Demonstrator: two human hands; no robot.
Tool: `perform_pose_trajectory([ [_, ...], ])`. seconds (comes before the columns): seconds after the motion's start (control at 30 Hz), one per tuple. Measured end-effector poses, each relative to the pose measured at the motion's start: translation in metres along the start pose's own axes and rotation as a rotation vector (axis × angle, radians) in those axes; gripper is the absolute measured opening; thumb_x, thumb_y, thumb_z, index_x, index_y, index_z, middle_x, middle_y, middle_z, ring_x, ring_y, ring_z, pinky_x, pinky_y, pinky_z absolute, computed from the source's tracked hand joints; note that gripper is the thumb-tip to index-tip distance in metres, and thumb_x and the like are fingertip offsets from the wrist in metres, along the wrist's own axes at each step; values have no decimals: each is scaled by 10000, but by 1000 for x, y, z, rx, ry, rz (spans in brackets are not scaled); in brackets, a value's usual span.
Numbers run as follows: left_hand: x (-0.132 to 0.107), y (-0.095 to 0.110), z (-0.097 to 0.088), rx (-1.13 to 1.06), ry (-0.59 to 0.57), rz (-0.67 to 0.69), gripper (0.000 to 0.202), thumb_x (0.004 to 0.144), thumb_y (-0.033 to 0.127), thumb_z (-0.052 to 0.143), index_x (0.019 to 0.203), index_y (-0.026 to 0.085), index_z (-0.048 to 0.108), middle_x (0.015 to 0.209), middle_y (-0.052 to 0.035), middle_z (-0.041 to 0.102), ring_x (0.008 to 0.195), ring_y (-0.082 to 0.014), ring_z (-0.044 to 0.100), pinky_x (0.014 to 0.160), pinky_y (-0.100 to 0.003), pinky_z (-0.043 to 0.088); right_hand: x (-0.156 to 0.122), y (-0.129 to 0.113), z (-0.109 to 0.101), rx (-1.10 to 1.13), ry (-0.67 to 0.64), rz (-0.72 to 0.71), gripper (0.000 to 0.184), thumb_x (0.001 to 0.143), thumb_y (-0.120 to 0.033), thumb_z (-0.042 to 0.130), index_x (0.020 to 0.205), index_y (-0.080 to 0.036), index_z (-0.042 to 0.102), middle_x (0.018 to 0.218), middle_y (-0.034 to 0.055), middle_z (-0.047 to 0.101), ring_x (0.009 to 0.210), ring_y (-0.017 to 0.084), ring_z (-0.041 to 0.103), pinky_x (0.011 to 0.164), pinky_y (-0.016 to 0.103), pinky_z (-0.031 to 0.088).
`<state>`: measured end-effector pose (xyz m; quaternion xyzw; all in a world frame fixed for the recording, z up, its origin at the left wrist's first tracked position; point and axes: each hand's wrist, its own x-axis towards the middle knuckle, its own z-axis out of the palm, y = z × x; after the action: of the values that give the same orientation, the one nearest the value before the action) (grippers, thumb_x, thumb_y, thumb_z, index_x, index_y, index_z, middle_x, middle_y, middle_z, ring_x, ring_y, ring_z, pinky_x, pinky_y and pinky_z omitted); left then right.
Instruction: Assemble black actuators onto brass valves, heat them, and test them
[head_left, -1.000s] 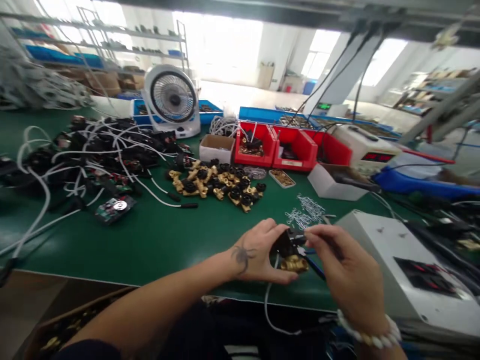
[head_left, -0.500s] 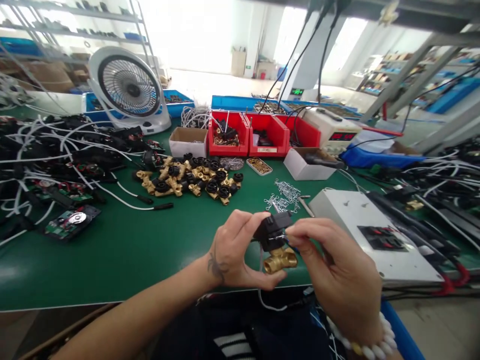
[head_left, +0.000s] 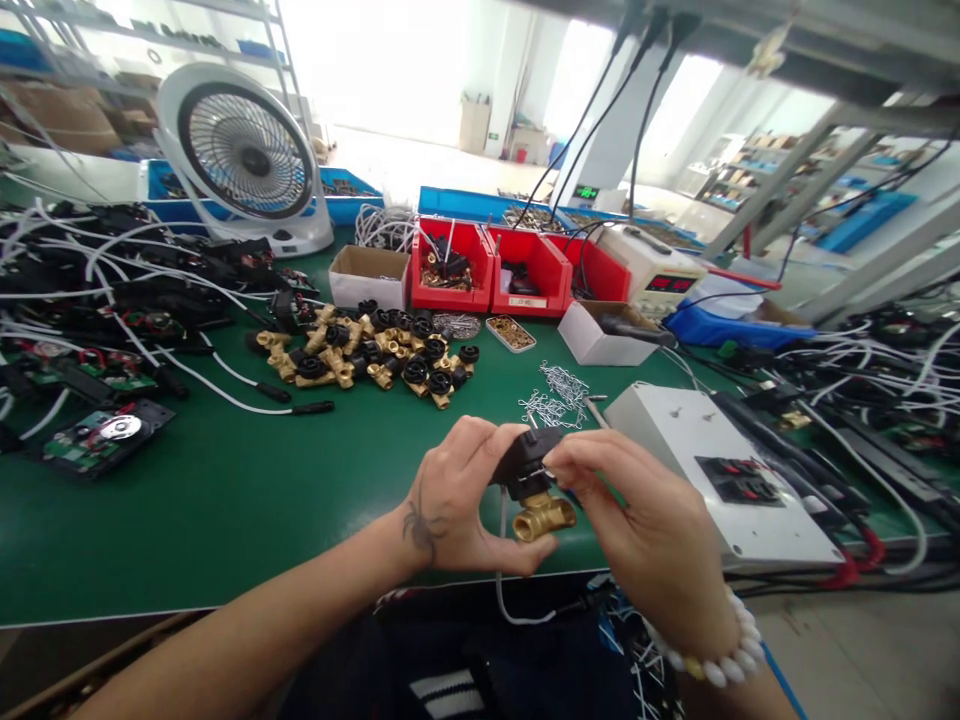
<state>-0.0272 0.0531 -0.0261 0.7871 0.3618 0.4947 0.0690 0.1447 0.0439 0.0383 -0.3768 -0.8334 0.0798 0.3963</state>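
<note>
Hands: left (head_left: 457,500) grips brass valve (head_left: 545,517); right (head_left: 649,520), hold unclear | bench edge (head_left: 150,611) near | room leftward

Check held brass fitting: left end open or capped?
Open: the brass fitting shows a bare rim around a hollow there, no cap.

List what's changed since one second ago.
Camera view swung right. Black housing with its brass fitting was turned; an open end now shows plainly. No visible new grasp or release: left hand still holds it, right hand still at the housing. Brass pile and metal clips stayed put.
</note>
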Motion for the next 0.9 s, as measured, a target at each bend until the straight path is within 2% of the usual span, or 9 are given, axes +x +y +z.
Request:
perform_pose_trajectory([
  [0.1, 0, -1, 1, -29, -30, -41, 655, 668, 490, 700, 1198, 166, 493, 972, -78, 579, 850, -217, 579, 717, -357, 575, 5, 0, -1, -67, -38, -71, 219, 903, -16, 482, 874, -188, 614, 864, 29, 666, 778, 126, 638, 703, 220, 534],
  [0.33, -1, -4, 7, -75, -92, -140, 610, 688, 451, 715, 1184, 154, 520, 965, -70, 564, 879, -221, 572, 787, -384, 560, 0, 10, 11, -123, -88, -63, 185, 936, -74, 472, 876, -160, 624, 865, 57, 668, 806, 161, 640, 721, 274, 549],
  [0.43, 0, -4, 10, -94, -136, -245, 612, 714, 456, 714, 1204, 143, 526, 1010, -80, 560, 925, -230, 569, 826, -403, 548, 3, 19, 2, -257, -131, -104, 209, 952, -125, 473, 1064, -149, 648, 1041, 121, 665, 961, 223, 636, 797, 353, 560],
  [0.5, 1, -5, 11, -110, -155, -305, 636, 721, 471, 715, 1229, 143, 519, 1035, -78, 552, 939, -230, 566, 831, -404, 542, 17, 31, -14, -366, -74, -82, 294, 968, -218, 505, 1235, -141, 599, 1135, 155, 644, 1045, 261, 618, 872, 411, 540],
  [0.6, 0, -7, 11, -116, -203, -387, 621, 729, 477, 711, 1223, 147, 529, 1045, -69, 540, 945, -232, 565, 846, -412, 531, 57, 61, -40, -621, 33, 59, 419, 957, -327, 550, 1310, -100, 562, 1162, 192, 631, 1109, 322, 586, 951, 475, 479],
  [0.67, 0, -8, 11, -110, -242, -451, 596, 734, 477, 707, 1206, 153, 542, 1035, -60, 532, 939, -234, 565, 854, -420, 525, 88, 87, -49, -830, -62, 269, 506, 935, -364, 591, 1336, -59, 536, 1247, 234, 581, 1210, 363, 521, 994, 481, 439],
  [0.73, 1, -9, 10, -109, -281, -500, 582, 743, 480, 701, 1205, 163, 545, 1026, -52, 526, 931, -234, 567, 856, -421, 522, 113, 114, -48, -969, -241, 501, 602, 949, -427, 559, 1385, -22, 469, 1325, 279, 516, 1257, 385, 486, 1008, 484, 422],
  [0.8, 3, -9, 8, -119, -315, -517, 573, 751, 476, 695, 1211, 171, 542, 1029, -50, 522, 933, -233, 569, 861, -418, 519, 129, 137, -39, -991, -354, 635, 607, 913, -424, 622, 1322, 12, 518, 1294, 308, 532, 1213, 406, 526, 971, 498, 448],
  [0.9, 5, -9, 4, -143, -354, -503, 563, 755, 458, 694, 1220, 185, 533, 1050, -51, 517, 945, -231, 569, 869, -411, 517, 135, 163, -25, -963, -416, 716, 457, 893, -353, 673, 1226, -50, 593, 1245, 221, 593, 1150, 339, 584, 949, 505, 479],
])
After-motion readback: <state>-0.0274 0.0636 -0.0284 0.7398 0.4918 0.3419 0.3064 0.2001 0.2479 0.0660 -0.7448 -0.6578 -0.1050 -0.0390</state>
